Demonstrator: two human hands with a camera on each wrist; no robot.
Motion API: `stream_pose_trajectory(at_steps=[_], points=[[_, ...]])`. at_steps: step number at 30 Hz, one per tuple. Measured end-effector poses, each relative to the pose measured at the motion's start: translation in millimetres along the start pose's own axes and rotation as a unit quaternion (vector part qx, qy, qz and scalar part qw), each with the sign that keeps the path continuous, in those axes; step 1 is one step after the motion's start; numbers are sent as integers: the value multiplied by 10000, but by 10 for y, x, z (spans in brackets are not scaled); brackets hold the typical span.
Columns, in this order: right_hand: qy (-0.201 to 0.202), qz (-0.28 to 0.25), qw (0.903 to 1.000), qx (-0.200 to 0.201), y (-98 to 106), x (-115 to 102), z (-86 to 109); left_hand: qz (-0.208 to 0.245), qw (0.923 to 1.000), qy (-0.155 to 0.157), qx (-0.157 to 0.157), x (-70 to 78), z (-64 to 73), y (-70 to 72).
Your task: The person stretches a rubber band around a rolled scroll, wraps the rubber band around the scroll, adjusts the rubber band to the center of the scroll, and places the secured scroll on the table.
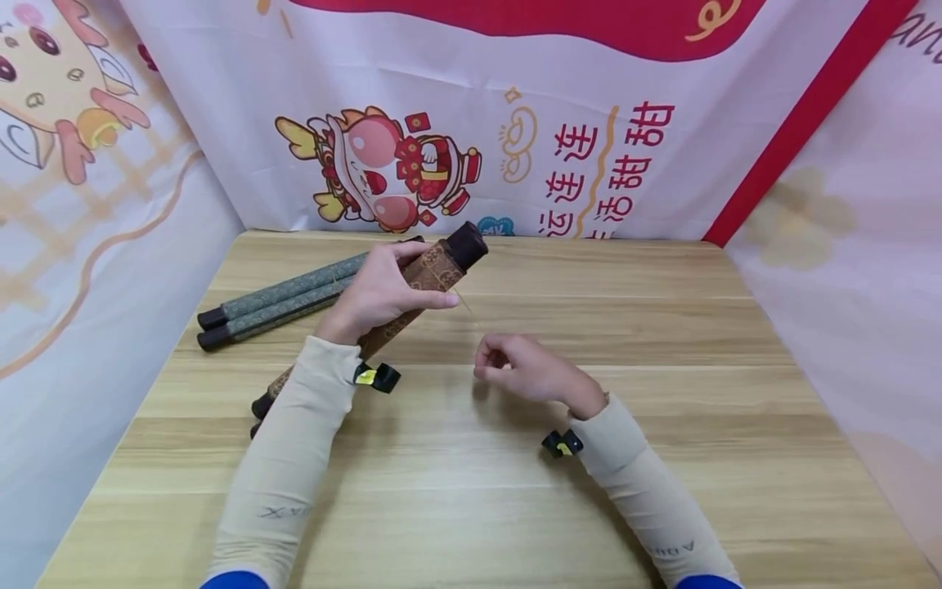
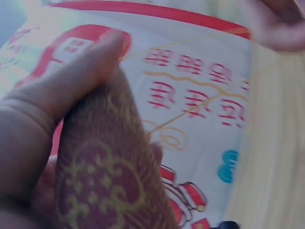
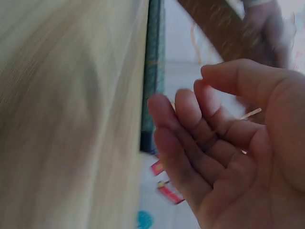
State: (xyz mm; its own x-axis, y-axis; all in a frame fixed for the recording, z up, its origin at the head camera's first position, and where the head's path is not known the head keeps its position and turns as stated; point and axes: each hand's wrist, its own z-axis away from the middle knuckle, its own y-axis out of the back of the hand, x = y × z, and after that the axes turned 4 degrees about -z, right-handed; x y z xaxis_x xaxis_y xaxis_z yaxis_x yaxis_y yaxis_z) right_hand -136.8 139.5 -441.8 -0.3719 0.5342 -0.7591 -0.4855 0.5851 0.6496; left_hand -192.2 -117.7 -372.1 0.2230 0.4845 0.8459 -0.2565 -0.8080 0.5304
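A brown brocade scroll with dark end knobs slants up from the table, its lower end behind the left forearm. My left hand grips it near the upper end, thumb across the front. Gold patterning covers the scroll in the left wrist view. From its side a thin yellow string stretches toward my right hand, which is held low over the table, right of the scroll. Thumb and index finger of that hand pinch the string; in the right wrist view a bit of string crosses the curled fingers.
Behind the left hand lies a green patterned scroll with two parallel rolls and dark knobs. The wooden table ends at a printed white and red cloth at the back; more printed cloth hangs on both sides.
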Motion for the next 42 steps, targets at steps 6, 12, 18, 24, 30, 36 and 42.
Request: stream_pose_trajectory(at_steps=[6, 12, 18, 24, 30, 36, 42], points=[[773, 938, 9903, 667, -31, -364, 145, -809, 9960, 270, 281, -184, -169, -306], [1857, 1531, 9637, 1152, -19, -540, 233, -1145, 9915, 614, -60, -257, -279, -582], [1624, 1426, 9665, 1384, 75, -458, 244, -1367, 9886, 603, -160, -267, -261, -660], [2159, 1586, 9534, 1389, 54, -466, 242, -1400, 9886, 561, -61, -265, -253, -676], [2290, 1584, 9538, 1130, -66, -550, 237, -1784, 9827, 492, -19, -205, -292, -827], [1818, 1785, 9635, 824, -71, -515, 248, -1994, 9792, 374, -8, -305, -293, -954], [1052, 2488, 9619, 426, -7, -429, 260, -2664, 9633, -232, 223, -479, -301, -994]])
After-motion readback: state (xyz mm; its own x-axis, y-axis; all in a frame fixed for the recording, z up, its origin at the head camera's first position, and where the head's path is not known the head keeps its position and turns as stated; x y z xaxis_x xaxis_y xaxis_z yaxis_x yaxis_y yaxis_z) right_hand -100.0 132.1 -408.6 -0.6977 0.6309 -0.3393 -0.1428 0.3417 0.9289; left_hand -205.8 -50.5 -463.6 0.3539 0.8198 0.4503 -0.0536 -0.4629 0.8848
